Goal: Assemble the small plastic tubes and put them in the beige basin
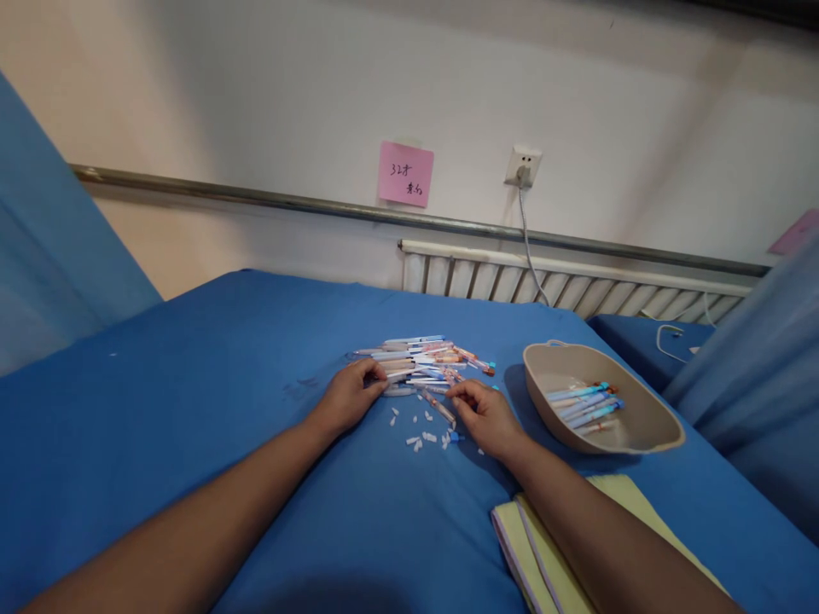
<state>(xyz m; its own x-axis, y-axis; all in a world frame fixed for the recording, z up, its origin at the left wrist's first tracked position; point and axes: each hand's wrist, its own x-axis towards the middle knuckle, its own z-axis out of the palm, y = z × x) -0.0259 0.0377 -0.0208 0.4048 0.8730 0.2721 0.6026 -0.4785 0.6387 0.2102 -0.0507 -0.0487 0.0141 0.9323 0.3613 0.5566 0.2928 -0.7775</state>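
A loose pile of pens (422,354) with white, blue and orange parts lies on the blue sheet. At the left ends of the pile is my left hand (351,394), its thumb and fingers curled in around the pen ends. My right hand (491,419) is at the right side of the pile with bent fingers brought together; whatever is between the fingertips is hidden. Just beside these fingertips a single pen (438,407) lies at a slant. Several small white pieces (429,437) are scattered in front of the pile, with a small blue piece (455,437) among them.
A beige basin (659,426) holding several pens (585,404) stands to the right. A folded yellow cloth (543,554) lies under my right forearm. Behind the blue-covered bed (159,409) are a radiator (473,275), a metal rail (287,201) and a socket (523,165) with a plugged-in cord.
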